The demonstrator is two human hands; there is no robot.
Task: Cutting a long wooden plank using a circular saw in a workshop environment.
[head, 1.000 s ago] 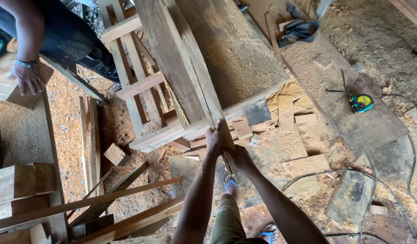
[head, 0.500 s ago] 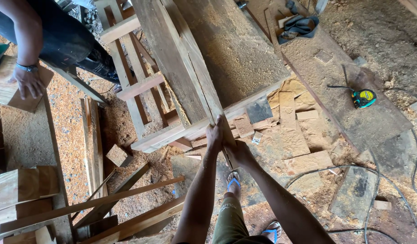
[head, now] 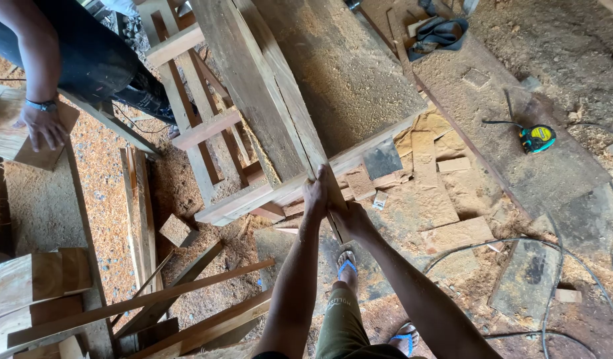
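A long, thick wooden plank (head: pixel 266 100) lies across a sawdust-covered workbench (head: pixel 346 80), its near end jutting past the bench's front rail. My left hand (head: pixel 314 194) grips the left side of that near end. My right hand (head: pixel 346 216) holds the same end from the right and underneath. Both arms reach straight out from below. My feet in blue sandals (head: pixel 347 261) stand under the plank's end.
Another person's hand (head: pixel 44 126) with a wristband rests on a board at the far left. A yellow tape measure (head: pixel 537 138) lies on the right surface. Loose slats (head: pixel 187 296), offcuts and cables litter the sawdust floor. A wooden frame (head: pixel 200 126) stands left of the plank.
My hands have stayed clasped on the plank's end. The other person's hand has shifted slightly down on its board.
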